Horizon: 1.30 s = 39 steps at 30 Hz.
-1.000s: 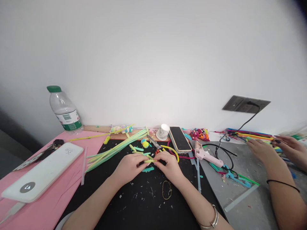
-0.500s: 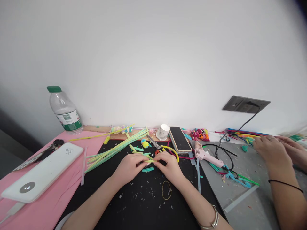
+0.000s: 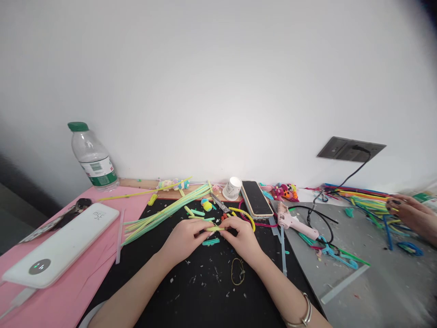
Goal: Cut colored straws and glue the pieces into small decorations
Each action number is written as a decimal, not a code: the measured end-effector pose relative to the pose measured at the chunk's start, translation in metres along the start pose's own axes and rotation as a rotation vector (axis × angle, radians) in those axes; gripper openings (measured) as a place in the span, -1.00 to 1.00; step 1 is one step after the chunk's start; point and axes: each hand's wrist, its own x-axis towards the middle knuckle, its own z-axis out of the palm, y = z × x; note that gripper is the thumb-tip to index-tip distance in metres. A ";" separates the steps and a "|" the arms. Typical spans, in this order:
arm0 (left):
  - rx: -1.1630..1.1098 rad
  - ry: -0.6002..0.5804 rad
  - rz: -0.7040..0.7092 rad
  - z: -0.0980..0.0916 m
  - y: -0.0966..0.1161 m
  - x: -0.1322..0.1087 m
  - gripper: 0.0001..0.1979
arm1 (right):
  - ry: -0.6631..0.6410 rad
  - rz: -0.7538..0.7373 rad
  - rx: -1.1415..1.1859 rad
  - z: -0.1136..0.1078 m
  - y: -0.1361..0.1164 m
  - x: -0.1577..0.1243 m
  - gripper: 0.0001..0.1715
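Observation:
My left hand [image 3: 186,237] pinches one end of a short yellow-green fuzzy stick [image 3: 214,229] over the black mat [image 3: 191,291]. The other end is pinched by my right hand [image 3: 241,234], so the piece lies level between the fingertips. Just below it rests a short teal piece [image 3: 210,242]. Behind my hands are more short green and yellow pieces [image 3: 195,212] and a small yellow and blue ball-like figure [image 3: 206,205]. Long green and yellow stems [image 3: 164,214] lie in a bundle beyond my left hand.
A phone [image 3: 256,199], paper cup [image 3: 232,188], scissors [image 3: 219,202] and pink glue gun [image 3: 297,223] lie beyond my right hand. A bottle [image 3: 94,159] and white power bank [image 3: 61,246] stand left. Another person's hand [image 3: 409,212] is at the right, by colored stems.
The other person's nearer arm has left the view at the right, uncovering blue and colored stems. My hands have barely moved; the piece between them looks straighter.

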 end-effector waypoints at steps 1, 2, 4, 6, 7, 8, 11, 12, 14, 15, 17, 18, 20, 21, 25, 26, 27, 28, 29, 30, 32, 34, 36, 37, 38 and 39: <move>-0.001 -0.002 0.004 0.000 0.000 0.000 -0.83 | -0.001 -0.002 0.001 0.000 0.000 0.000 -0.91; -0.003 -0.004 0.008 0.000 0.000 0.000 -0.83 | -0.003 -0.006 0.001 0.000 0.000 0.000 -0.91; -0.006 -0.008 0.018 0.000 -0.001 0.000 -0.83 | -0.006 -0.015 0.002 0.000 -0.001 0.000 -0.92; -0.005 -0.012 0.032 0.000 -0.001 0.000 -0.83 | -0.009 -0.020 0.002 0.000 -0.002 0.000 -0.93; -0.002 -0.015 0.041 0.000 -0.001 0.000 -0.82 | -0.011 -0.020 0.003 0.000 -0.002 0.000 -0.93; 0.002 -0.017 0.051 0.000 -0.001 0.000 -0.82 | -0.010 -0.019 0.003 0.000 -0.002 0.000 -0.93; 0.012 -0.015 0.076 0.000 -0.001 0.000 -0.80 | -0.012 -0.012 0.001 -0.001 -0.001 0.000 -0.93; 0.017 -0.014 0.080 0.000 -0.001 -0.001 -0.80 | -0.012 -0.007 -0.002 -0.001 -0.001 0.000 -0.93; 0.032 -0.018 0.078 0.000 -0.002 0.000 -0.80 | -0.018 0.006 -0.014 -0.001 0.000 0.000 -0.93; 0.041 -0.021 0.078 0.000 -0.002 0.000 -0.79 | -0.022 0.014 -0.021 -0.001 0.000 0.000 -0.93; 0.054 -0.022 0.082 0.000 -0.003 0.000 -0.78 | -0.032 0.022 -0.033 -0.001 -0.001 0.000 -0.93; 0.055 -0.019 0.088 0.000 -0.004 0.000 -0.77 | -0.036 0.022 -0.036 -0.002 -0.001 0.000 -0.94; 0.050 -0.011 0.096 0.001 -0.004 0.000 -0.76 | -0.044 0.018 -0.038 -0.002 -0.002 0.000 -0.94; 0.044 -0.008 0.096 0.000 -0.004 0.000 -0.76 | -0.047 0.013 -0.036 -0.002 -0.002 0.000 -0.94; 0.018 -0.019 0.061 -0.001 -0.002 0.000 -0.78 | -0.047 -0.010 -0.029 -0.001 -0.002 -0.001 -0.94; 0.011 -0.022 0.053 -0.001 -0.001 0.000 -0.78 | -0.045 -0.015 -0.027 -0.001 -0.001 -0.001 -0.93; 0.004 -0.021 0.048 -0.001 -0.001 0.000 -0.78 | -0.043 -0.021 -0.025 -0.001 -0.001 -0.001 -0.93; -0.002 -0.018 0.046 -0.001 0.000 0.000 -0.78 | -0.040 -0.027 -0.025 -0.001 -0.001 -0.001 -0.93; -0.007 -0.014 0.046 -0.001 0.000 0.000 -0.78 | -0.037 -0.033 -0.026 -0.001 -0.001 -0.001 -0.93; -0.011 -0.011 0.046 -0.001 0.000 0.000 -0.78 | -0.033 -0.038 -0.028 -0.001 -0.002 -0.001 -0.92; -0.016 -0.005 0.046 0.000 -0.001 0.000 -0.78 | -0.030 -0.044 -0.037 -0.001 -0.002 -0.001 -0.92; -0.019 -0.006 0.042 0.000 -0.002 0.000 -0.78 | -0.028 -0.046 -0.043 -0.001 -0.002 0.000 -0.92; -0.020 -0.007 0.038 0.001 -0.002 0.000 -0.79 | -0.025 -0.046 -0.041 -0.001 -0.003 0.000 -0.91; -0.019 -0.010 0.034 0.001 -0.002 0.000 -0.79 | -0.024 -0.045 -0.040 -0.001 -0.002 0.000 -0.91; -0.019 -0.013 0.030 0.001 -0.002 0.000 -0.80 | -0.022 -0.044 -0.038 -0.001 -0.002 0.000 -0.90; -0.020 -0.017 0.025 0.000 -0.001 0.000 -0.80 | -0.021 -0.043 -0.037 -0.001 -0.002 0.000 -0.90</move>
